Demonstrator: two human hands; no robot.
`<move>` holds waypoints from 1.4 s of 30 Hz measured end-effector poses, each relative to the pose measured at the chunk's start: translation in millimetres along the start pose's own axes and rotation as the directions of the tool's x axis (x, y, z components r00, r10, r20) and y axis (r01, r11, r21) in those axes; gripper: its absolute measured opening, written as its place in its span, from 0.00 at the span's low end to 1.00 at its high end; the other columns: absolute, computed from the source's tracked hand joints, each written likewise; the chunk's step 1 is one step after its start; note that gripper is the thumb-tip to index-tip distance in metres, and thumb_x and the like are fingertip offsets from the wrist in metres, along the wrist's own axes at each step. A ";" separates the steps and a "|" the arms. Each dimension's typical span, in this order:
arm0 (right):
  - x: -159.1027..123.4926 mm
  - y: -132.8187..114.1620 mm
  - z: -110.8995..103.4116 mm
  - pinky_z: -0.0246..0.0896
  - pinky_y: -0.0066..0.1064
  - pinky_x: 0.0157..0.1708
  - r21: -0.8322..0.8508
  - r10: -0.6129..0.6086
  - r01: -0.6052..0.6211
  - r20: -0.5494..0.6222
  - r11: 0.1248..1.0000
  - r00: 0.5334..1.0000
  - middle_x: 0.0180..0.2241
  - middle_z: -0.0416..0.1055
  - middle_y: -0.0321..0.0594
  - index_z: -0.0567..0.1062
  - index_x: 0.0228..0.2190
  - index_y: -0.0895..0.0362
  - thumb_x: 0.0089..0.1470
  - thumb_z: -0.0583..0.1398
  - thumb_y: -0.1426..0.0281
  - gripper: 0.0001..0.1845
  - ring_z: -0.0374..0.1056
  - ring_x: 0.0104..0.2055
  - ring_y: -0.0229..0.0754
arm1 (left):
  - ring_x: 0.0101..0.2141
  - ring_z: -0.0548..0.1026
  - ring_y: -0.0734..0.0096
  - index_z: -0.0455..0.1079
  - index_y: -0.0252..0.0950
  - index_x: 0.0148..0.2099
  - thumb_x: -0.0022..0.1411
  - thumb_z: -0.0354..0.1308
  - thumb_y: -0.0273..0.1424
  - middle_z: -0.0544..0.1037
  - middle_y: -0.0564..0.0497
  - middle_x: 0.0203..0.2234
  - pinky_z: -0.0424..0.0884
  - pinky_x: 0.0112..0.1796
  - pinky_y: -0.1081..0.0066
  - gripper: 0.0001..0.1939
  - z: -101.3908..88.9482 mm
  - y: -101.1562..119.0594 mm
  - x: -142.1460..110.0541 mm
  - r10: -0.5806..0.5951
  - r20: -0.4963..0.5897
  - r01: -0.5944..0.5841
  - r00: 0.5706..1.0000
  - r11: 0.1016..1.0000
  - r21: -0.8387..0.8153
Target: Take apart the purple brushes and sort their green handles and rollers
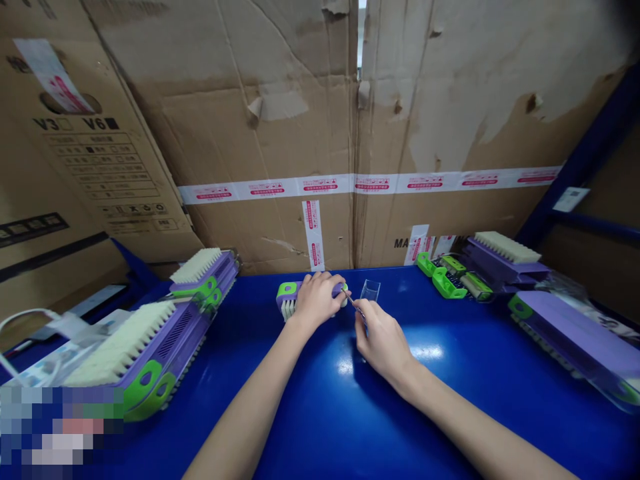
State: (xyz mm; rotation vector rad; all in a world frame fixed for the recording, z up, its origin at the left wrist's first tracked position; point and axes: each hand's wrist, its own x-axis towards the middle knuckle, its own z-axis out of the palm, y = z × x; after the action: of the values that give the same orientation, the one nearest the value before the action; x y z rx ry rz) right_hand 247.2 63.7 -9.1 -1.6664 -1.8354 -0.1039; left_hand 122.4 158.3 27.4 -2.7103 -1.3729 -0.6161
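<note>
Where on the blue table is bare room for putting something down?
Bare blue table shows between the left forearm and right forearm, and from each forearm outward to the left-side brushes and right-side brushes. Crowded: both sides, and the back middle, with left hand, right hand and clear container.

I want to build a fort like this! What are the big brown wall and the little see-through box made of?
The brown wall looks like dull cardboard: it has creases, and its top paper is torn in places. The see-through box looks like smooth, shiny plastic, because the blue table shows through it, but I can't rule out glass.
</note>
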 end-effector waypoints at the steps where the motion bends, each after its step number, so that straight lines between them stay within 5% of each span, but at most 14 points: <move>1: -0.2 0.3 0.3 0.62 0.28 0.34 0.010 0.006 -0.006 0.018 1.000 1.000 0.35 0.71 0.43 0.68 0.43 0.57 0.58 0.48 0.75 0.14 0.70 0.36 0.42 | 0.43 0.71 0.62 0.71 0.42 0.44 0.61 0.53 0.39 0.76 0.50 0.39 0.62 0.42 0.63 0.12 0.1 0.0 0.0 -0.001 0.002 0.001 1.000 1.000 -0.001; 8: -1.6 3.4 2.8 0.65 0.32 0.37 0.039 0.029 -0.031 0.059 0.999 0.998 0.40 0.74 0.47 0.63 0.52 0.59 0.57 0.48 0.75 0.21 0.72 0.40 0.45 | 0.44 0.70 0.61 0.71 0.42 0.46 0.62 0.52 0.38 0.76 0.49 0.40 0.61 0.44 0.63 0.12 0.3 1.2 -0.7 -0.005 0.024 0.004 1.000 0.999 0.043; 32: -1.4 6.6 2.4 0.65 0.33 0.42 0.072 0.009 -0.019 0.136 0.997 0.991 0.43 0.73 0.49 0.58 0.58 0.59 0.58 0.47 0.76 0.26 0.72 0.43 0.46 | 0.43 0.70 0.60 0.71 0.44 0.48 0.63 0.51 0.40 0.75 0.49 0.39 0.62 0.43 0.63 0.14 2.9 -1.1 -1.0 0.014 0.012 -0.015 1.000 0.993 0.117; 42: 5.9 24.5 -14.7 0.65 0.32 0.31 -0.004 -0.058 0.059 0.127 0.998 0.990 0.39 0.76 0.43 0.61 0.56 0.56 0.57 0.49 0.70 0.25 0.74 0.33 0.45 | 0.43 0.71 0.59 0.70 0.43 0.47 0.62 0.52 0.41 0.76 0.50 0.39 0.62 0.41 0.61 0.14 5.1 -0.4 -3.4 0.013 -0.049 -0.005 0.999 0.989 0.146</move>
State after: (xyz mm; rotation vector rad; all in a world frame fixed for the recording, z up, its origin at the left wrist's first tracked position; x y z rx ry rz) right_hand 275.7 66.5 -3.2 -1.6578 -1.9811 -0.0306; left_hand 122.0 157.0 21.4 -2.5680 -1.3374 -0.5552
